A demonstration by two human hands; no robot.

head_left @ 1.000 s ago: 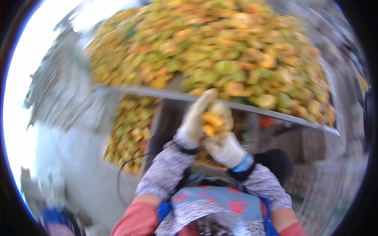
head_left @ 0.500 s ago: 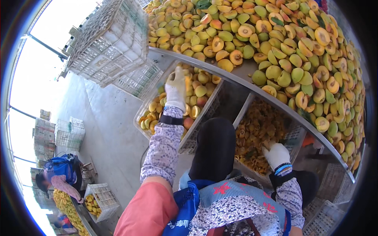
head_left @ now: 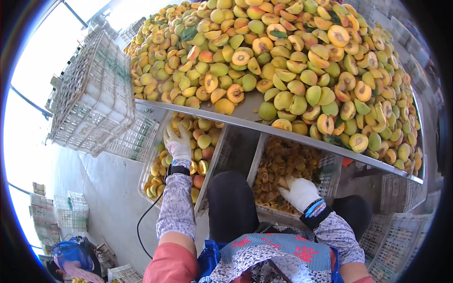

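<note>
My left hand [head_left: 178,141], in a white glove with yellowed fingers, is over a crate of yellow-green peach halves [head_left: 204,141]. Its fingers are apart and nothing shows in them. At the right, my white-gloved right hand [head_left: 301,194] is above a crate of small orange-brown fruit scraps [head_left: 289,160]. Its thumb and fingers are drawn together at the tips; whatever they hold, if anything, is too small to make out. Beyond both hands, a large heap of halved peaches [head_left: 283,61] covers a metal table [head_left: 250,104].
The table's raised metal edge [head_left: 302,141] passes above both crates. Stacked white plastic crates [head_left: 94,94] stand at the left, more crates [head_left: 396,231] at the lower right. My knee [head_left: 231,198] is between the two filled crates. A person in blue [head_left: 73,259] bends at the lower left.
The view has turned toward the right. My left hand's fingers have spread over the peach crate. My right hand stays at the scrap crate, its fingers now drawn in.
</note>
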